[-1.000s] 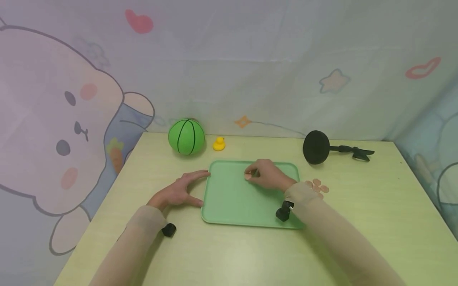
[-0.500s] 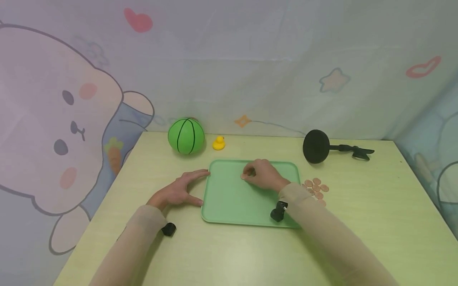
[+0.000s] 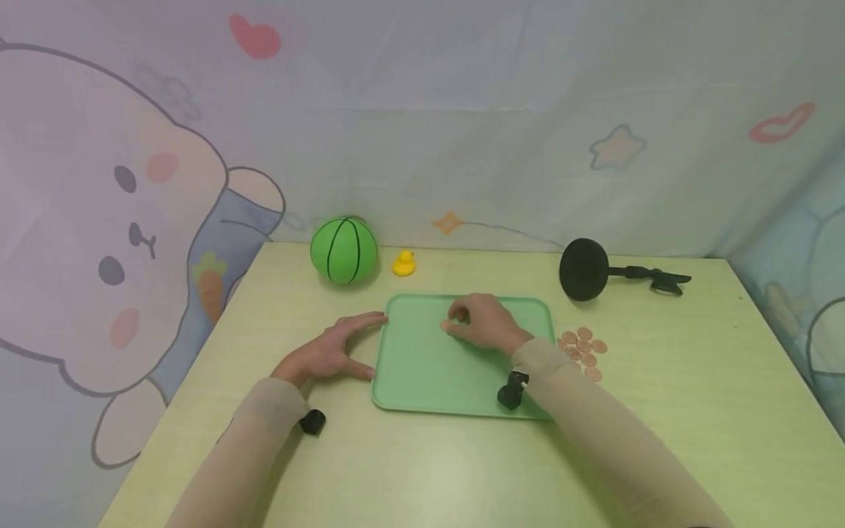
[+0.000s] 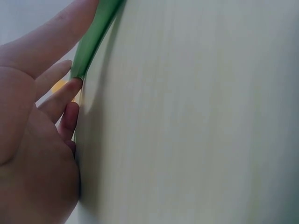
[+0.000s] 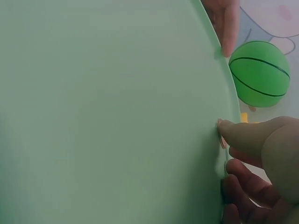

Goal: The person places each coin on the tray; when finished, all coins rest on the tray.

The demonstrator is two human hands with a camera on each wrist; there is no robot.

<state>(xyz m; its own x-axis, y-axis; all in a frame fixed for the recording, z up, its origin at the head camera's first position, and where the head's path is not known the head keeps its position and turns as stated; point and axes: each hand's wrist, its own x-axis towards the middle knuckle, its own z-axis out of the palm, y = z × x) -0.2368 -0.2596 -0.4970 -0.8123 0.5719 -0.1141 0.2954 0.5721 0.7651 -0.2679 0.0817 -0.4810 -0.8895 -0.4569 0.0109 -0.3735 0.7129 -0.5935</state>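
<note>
Head view: my right hand (image 3: 485, 323) pinches a small coin (image 3: 446, 328) over the green tray (image 3: 422, 374), toward 12 o'clock. My left hand (image 3: 330, 350), grip wide, braces the tray's 9 o'clock rim; a loose pinch could drop the coin.

Under the right hand (image 3: 485, 323) lies a plain mint-green tray (image 3: 422, 367), and just right of that wrist sit copper-brown coins (image 3: 582, 349). Beyond the left hand (image 3: 326, 352) stand a bright green ball (image 3: 344, 251) with thin black lines and a yellow duck (image 3: 404, 263). The table (image 3: 660, 381) is pale yellow-green.
</note>
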